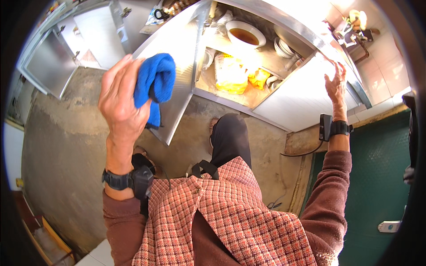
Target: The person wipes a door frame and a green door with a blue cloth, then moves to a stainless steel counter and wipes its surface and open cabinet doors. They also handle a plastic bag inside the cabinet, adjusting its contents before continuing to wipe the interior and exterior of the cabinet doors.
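My left hand (121, 93) grips a folded blue cloth (155, 78), raised in front of an open cabinet door (176, 99). My right hand (336, 83) is at the upper edge of the white right-hand cabinet panel (293, 96), just under the counter edge (289, 23). Its fingers are spread and hold nothing that I can see; glare hides whether they touch the panel. Between the two hands the cabinet shows its inside. There stand a white bowl (260, 32) of brown liquid, some stacked bowls (282, 48) and bright yellow and white bags (229, 74).
More cabinet doors (50, 63) hang open at the far left. A green door (372, 173) stands close on my right. A cable (303, 154) hangs from the black device on my right wrist. My feet are on the concrete floor (66, 159). A tap (346, 38) shows at upper right.
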### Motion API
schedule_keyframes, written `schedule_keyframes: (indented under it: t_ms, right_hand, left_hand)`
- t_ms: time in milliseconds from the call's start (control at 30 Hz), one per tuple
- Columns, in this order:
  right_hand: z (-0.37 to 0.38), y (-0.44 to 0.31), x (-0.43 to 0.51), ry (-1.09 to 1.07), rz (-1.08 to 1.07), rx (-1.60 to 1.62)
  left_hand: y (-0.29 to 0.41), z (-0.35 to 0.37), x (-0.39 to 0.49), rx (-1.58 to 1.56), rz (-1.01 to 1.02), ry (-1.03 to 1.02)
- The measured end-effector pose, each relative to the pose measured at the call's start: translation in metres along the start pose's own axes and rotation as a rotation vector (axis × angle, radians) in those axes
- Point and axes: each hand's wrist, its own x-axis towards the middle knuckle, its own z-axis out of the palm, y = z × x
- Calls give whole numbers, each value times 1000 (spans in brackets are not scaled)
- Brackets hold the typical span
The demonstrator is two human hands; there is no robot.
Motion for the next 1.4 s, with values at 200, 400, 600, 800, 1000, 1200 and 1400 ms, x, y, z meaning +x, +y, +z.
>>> schedule_keyframes:
  t_ms: [200,400,600,800,1000,1200,1400]
  right_hand:
    - [12,-4,-10,-143,45,13]
    - [5,-3,-1,-386,124,68]
    - [-10,-38,13,-472,-10,356]
    - [-25,-91,19,-455,-224,387]
    - [-28,-127,16,-510,-234,523]
    - [-4,-121,-17,-537,-210,575]
    - [5,-80,-64,-691,-50,509]
  left_hand:
    - [-8,1,-4,-1,13,19]
    - [-12,2,-8,6,-2,39]
    - [-12,-1,-14,34,-15,53]
    - [-12,-2,-13,4,-14,16]
    - [-13,-1,-12,9,-4,33]
    - [-13,5,-8,-32,10,93]
    - [-12,11,-9,38,33,118]
